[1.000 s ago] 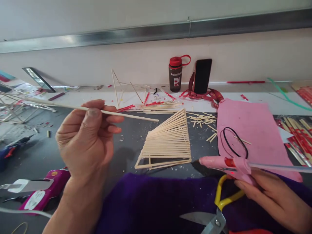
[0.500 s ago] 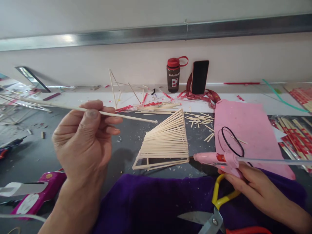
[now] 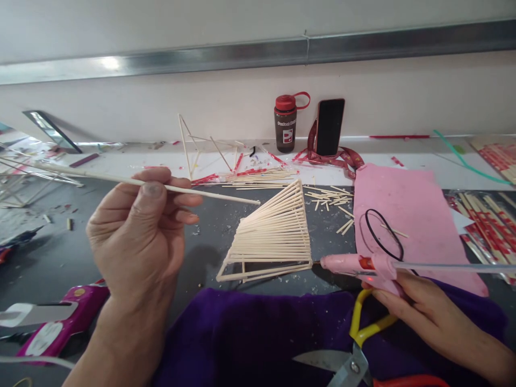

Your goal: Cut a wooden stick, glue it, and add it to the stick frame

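My left hand (image 3: 141, 231) is closed, pinching a long thin wooden stick (image 3: 209, 194) between thumb and fingers, its right end just left of the stick frame's upper part. Wrapped in my right hand (image 3: 423, 309) is a pink hot glue gun (image 3: 363, 266) with a clear glue stick out of its back. The gun's nozzle points left, at the lower right corner of the frame of wooden sticks (image 3: 274, 231); whether it touches cannot be told. Scissors (image 3: 357, 349) with one yellow and one red handle sit below the gun, the yellow loop against my right fingers.
Short cut sticks (image 3: 328, 198) and longer sticks (image 3: 262, 179) lie behind the frame. A pink sheet (image 3: 403, 199), wrapped chopsticks (image 3: 484, 226), a bottle (image 3: 286, 126) and a phone (image 3: 330, 128) are around. Purple cloth (image 3: 250, 333) is in front; a magenta tool (image 3: 60, 328) lies left.
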{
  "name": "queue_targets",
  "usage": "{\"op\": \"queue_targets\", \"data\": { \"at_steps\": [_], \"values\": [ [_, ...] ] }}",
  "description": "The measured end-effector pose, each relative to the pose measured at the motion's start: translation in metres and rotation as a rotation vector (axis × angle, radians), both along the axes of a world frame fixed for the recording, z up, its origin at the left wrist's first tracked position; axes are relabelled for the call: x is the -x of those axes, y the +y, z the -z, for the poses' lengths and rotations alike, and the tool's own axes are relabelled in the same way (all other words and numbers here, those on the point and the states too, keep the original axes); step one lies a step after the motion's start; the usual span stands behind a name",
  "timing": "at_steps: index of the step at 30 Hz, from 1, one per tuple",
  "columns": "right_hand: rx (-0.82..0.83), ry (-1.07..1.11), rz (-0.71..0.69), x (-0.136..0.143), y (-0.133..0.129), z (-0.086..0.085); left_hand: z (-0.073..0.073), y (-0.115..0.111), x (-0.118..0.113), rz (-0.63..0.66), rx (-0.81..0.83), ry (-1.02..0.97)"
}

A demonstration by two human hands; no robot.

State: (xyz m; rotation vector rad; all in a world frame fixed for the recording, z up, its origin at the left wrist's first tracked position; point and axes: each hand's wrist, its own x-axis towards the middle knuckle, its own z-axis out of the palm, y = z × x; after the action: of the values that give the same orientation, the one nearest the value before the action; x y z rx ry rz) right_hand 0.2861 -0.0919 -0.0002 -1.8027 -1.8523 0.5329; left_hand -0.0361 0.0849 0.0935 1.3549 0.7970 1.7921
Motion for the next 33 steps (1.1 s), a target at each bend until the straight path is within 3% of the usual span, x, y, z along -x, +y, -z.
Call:
{"op": "queue_targets", "data": {
  "at_steps": [3, 9, 33],
  "values": [
    [0.056, -0.009, -0.094, 0.0030, 0.0047, -0.0003, 0.0001, -0.0001, -0.0004, -0.005, 0.001, 0.002],
    [0.079, -0.048, -0.156, 0.0021, 0.0066, 0.0012, 0.0006, -0.0001, -0.0010, -0.010, -0.018, 0.002],
    [0.057, -0.041, -0.121, 0.0023, 0.0040, -0.0026, -0.0013, -0.0012, -0.0029, -0.023, 0.007, -0.011]
  ]
}}
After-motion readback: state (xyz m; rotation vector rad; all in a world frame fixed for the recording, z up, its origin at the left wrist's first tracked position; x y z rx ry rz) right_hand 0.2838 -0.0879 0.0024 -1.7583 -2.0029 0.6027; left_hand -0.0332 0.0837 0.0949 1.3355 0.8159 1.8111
